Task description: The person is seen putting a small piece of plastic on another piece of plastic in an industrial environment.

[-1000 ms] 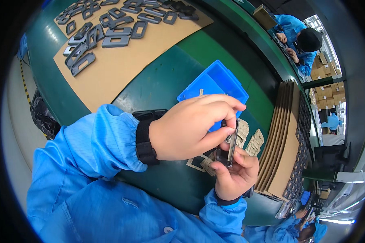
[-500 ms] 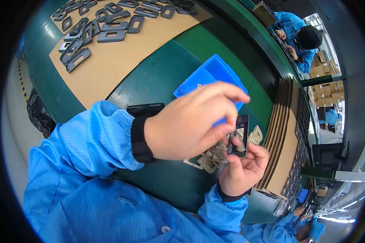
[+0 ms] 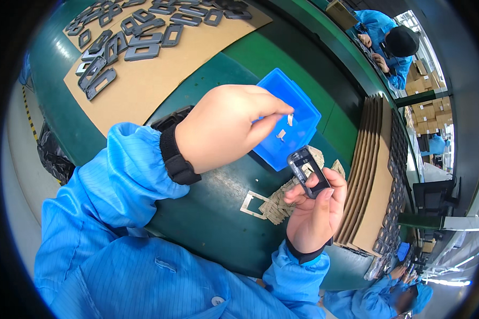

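Observation:
My left hand [image 3: 234, 125] pinches a small whitish scrap [image 3: 290, 120] over an open blue plastic bin [image 3: 299, 142]. Inside that bin lies another little pale scrap [image 3: 281, 135]. To the right and nearer, my right hand [image 3: 319, 210] holds a small black rectangular frame [image 3: 298, 159] with a window opening, tilted, fingers and thumb around its lower end. Beneath and beside it spreads a pile of thin beige cut-out frames [image 3: 277, 209]. One loose beige frame [image 3: 245, 202] lies flat at the pile's left edge.
Many grey frames [image 3: 142, 52] lie on a cardboard sheet [image 3: 197, 58] at the far left of the green table [image 3: 218, 226]. Upright cardboard sheets [image 3: 359, 175] stand at the right, beside rows of black frames [image 3: 396, 175]. A black object [image 3: 170, 117] sits behind my left wrist. Co-workers sit beyond.
My left hand has drawn away from the black frame, leftward and up to the bin, with a scrap in its fingertips. The right hand has tilted the frame leftward.

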Demonstrator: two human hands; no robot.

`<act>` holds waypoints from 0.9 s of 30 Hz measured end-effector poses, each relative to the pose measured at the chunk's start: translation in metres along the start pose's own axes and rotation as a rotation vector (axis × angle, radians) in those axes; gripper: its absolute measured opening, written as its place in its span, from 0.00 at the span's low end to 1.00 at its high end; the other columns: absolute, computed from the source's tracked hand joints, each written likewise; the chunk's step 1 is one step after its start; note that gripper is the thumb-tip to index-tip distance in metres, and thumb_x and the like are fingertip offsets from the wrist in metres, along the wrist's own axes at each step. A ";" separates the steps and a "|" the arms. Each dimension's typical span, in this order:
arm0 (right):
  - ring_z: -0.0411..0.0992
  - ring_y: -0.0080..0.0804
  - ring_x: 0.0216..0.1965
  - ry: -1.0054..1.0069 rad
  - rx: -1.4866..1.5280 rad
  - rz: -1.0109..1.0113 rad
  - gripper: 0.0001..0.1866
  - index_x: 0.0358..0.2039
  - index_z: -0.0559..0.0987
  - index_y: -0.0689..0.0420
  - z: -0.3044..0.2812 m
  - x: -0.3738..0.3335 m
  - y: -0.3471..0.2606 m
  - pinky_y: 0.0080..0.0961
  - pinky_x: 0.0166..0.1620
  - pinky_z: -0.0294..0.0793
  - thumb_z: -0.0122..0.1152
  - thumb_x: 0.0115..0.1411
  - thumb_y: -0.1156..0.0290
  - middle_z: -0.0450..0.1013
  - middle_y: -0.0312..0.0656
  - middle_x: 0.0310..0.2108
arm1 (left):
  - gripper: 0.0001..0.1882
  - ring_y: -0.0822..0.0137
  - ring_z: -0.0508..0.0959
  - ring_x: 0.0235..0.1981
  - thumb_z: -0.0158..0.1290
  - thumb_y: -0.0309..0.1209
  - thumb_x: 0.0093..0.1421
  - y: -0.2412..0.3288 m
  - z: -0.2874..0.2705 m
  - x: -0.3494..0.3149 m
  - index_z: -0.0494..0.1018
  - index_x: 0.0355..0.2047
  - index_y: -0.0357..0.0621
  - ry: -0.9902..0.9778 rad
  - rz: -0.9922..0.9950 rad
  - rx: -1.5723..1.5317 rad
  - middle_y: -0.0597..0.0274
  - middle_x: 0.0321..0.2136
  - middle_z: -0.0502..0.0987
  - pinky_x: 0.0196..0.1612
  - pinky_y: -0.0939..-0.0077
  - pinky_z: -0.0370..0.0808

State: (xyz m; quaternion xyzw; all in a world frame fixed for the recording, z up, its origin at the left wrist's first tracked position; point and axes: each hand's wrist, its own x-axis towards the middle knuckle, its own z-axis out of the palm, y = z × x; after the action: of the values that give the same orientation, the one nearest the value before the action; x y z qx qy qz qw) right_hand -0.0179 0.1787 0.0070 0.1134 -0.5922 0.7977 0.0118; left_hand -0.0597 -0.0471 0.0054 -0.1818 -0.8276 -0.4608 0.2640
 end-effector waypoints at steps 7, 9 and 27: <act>0.76 0.32 0.29 -0.143 0.107 0.132 0.15 0.52 0.66 0.60 0.000 -0.005 0.000 0.27 0.32 0.80 0.49 0.73 0.63 0.71 0.45 0.39 | 0.18 0.68 0.82 0.41 0.62 0.25 0.61 0.039 0.010 -0.017 0.79 0.52 0.39 -0.305 -0.326 -0.732 0.54 0.39 0.83 0.44 0.76 0.77; 0.76 0.32 0.28 -0.167 0.073 0.110 0.15 0.52 0.66 0.60 0.002 -0.006 -0.002 0.27 0.33 0.79 0.49 0.73 0.63 0.72 0.44 0.38 | 0.17 0.67 0.83 0.38 0.63 0.24 0.59 0.042 0.011 -0.019 0.80 0.49 0.39 -0.295 -0.323 -0.713 0.54 0.37 0.83 0.43 0.76 0.78; 0.73 0.29 0.25 -0.161 -0.003 -0.124 0.10 0.49 0.65 0.60 0.009 -0.012 0.002 0.23 0.29 0.76 0.50 0.72 0.72 0.67 0.46 0.36 | 0.15 0.66 0.84 0.31 0.61 0.14 0.56 0.047 0.014 -0.024 0.83 0.43 0.38 -0.203 -0.187 -0.788 0.53 0.32 0.84 0.32 0.77 0.79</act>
State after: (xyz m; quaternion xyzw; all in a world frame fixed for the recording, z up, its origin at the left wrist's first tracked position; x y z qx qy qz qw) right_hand -0.0053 0.1714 0.0056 0.2133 -0.5843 0.7829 0.0136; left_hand -0.0190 -0.0122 0.0163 -0.2374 -0.6230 -0.7438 0.0482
